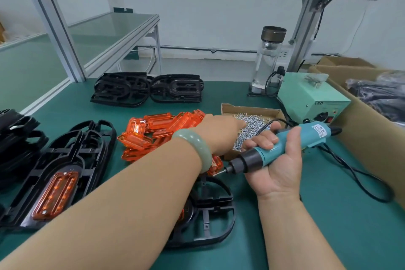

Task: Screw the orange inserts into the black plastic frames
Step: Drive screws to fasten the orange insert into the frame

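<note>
My left hand (219, 130) reaches across into a cardboard box of small silver screws (252, 126); its fingertips are down among them and hidden. My right hand (278, 171) grips a teal electric screwdriver (285, 147), whose bit points left, just above the table. Under my forearms lies a black plastic frame (210, 215), with its orange insert mostly covered. Another black frame (72, 149) at the left carries an orange insert (54, 195). A pile of loose orange inserts (153, 129) lies behind my left wrist.
Stacks of black frames stand at the back (146, 87) and at the far left (15, 138). A pale green power box (311, 96) and a glass bottle (267, 59) sit at the back right. A large cardboard carton (372, 129) borders the right side. The screwdriver cable (361, 180) loops over the green mat.
</note>
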A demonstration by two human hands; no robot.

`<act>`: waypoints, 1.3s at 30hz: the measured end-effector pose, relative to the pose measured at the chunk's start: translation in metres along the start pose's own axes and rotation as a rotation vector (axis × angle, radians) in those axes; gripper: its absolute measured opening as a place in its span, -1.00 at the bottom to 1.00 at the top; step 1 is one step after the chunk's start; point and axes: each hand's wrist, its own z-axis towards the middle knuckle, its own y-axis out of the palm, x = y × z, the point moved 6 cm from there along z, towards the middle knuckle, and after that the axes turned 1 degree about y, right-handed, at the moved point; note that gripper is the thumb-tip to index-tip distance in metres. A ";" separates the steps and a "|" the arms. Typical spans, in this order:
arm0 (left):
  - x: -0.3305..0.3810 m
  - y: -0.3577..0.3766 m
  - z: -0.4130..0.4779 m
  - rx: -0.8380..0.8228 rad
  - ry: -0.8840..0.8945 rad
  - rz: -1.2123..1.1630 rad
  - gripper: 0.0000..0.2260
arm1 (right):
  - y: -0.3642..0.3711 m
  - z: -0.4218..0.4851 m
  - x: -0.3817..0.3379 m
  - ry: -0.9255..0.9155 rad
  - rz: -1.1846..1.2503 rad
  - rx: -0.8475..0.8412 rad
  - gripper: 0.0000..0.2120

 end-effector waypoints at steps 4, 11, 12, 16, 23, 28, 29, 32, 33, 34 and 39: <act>0.001 0.009 0.014 -0.114 0.000 0.217 -0.71 | 0.002 0.000 0.002 0.014 0.021 -0.018 -0.73; 0.006 0.000 0.021 0.103 0.007 0.184 -0.88 | 0.002 -0.001 0.001 0.005 0.024 0.005 -0.72; 0.004 0.000 0.021 0.118 -0.011 0.127 -0.86 | 0.002 0.000 0.000 0.002 0.019 0.004 -0.72; 0.002 -0.005 0.016 0.154 -0.048 -0.101 -0.80 | 0.002 0.000 0.000 -0.007 0.002 -0.002 -0.71; -0.002 -0.008 0.012 0.180 -0.106 -0.174 -0.83 | 0.002 0.000 0.001 -0.003 0.008 -0.003 -0.71; -0.003 -0.015 0.002 0.339 -0.119 -0.304 -0.84 | 0.001 -0.001 -0.001 -0.008 -0.004 -0.006 -0.71; -0.005 -0.021 -0.004 0.406 -0.141 -0.379 -0.85 | 0.001 -0.001 -0.001 -0.010 -0.005 -0.007 -0.71; -0.017 -0.034 -0.029 0.558 -0.225 -0.669 -0.87 | 0.002 -0.001 -0.001 -0.006 0.006 -0.014 -0.72; -0.022 -0.034 -0.040 0.576 -0.249 -0.797 -0.86 | 0.003 -0.001 -0.001 -0.006 0.009 -0.014 -0.72; -0.027 -0.033 -0.051 0.577 -0.274 -0.927 -0.83 | 0.004 -0.002 -0.001 -0.007 0.010 -0.014 -0.72; -0.047 -0.020 -0.111 0.557 -0.379 -1.309 -0.74 | 0.006 -0.005 -0.001 -0.009 0.009 -0.026 -0.72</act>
